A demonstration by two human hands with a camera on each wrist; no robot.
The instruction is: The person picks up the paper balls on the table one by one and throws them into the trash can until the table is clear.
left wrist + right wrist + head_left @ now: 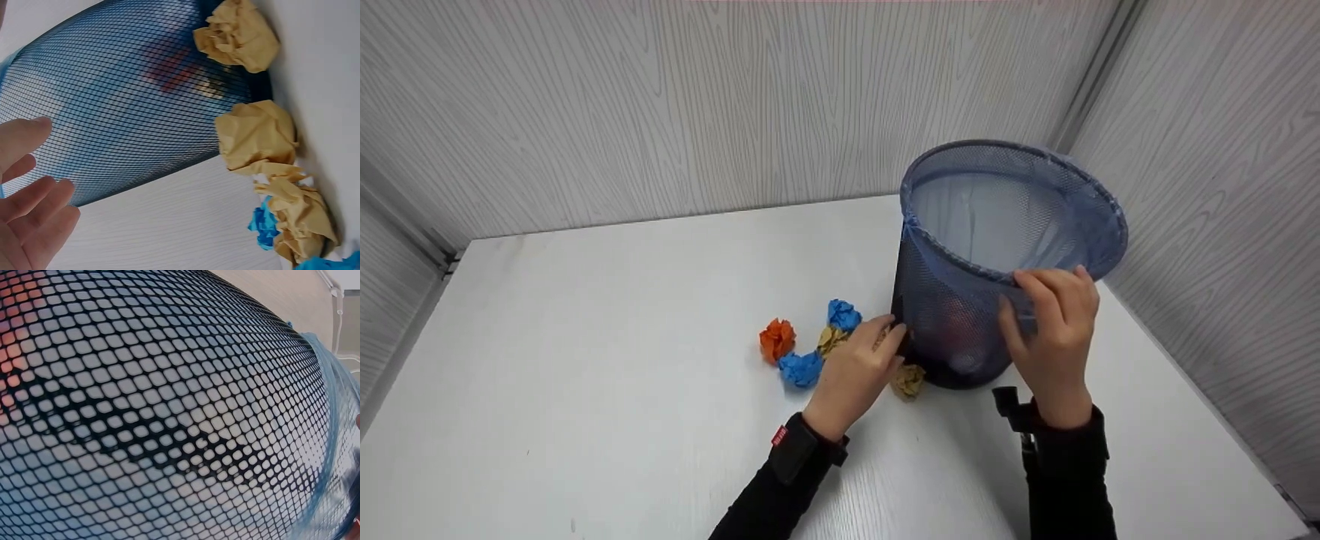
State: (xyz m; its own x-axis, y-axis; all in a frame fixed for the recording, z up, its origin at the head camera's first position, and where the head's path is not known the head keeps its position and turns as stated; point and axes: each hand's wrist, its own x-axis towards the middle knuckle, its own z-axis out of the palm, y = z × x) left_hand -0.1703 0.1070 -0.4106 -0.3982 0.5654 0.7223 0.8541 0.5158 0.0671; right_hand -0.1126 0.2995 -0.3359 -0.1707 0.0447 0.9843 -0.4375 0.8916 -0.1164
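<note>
A dark mesh wastebasket (937,300) stands on the table, lined with a translucent blue bag (960,217) folded over its rim. My right hand (1057,330) grips the near rim through the bag, fingers over the edge and thumb outside. Beside the basket's lower left wall is my left hand (855,375), its fingers loosely bent and apart, holding nothing. Around it lie crumpled paper balls: an orange one (777,340), blue ones (800,370) and tan ones (256,138). Reddish and tan shapes show blurrily through the mesh. Only mesh and bag fill most of the right wrist view.
The white table (622,375) extends left of the paper balls. A wood-grain panel (735,112) rises behind it, and another panel (1222,225) stands at the right, close to the basket.
</note>
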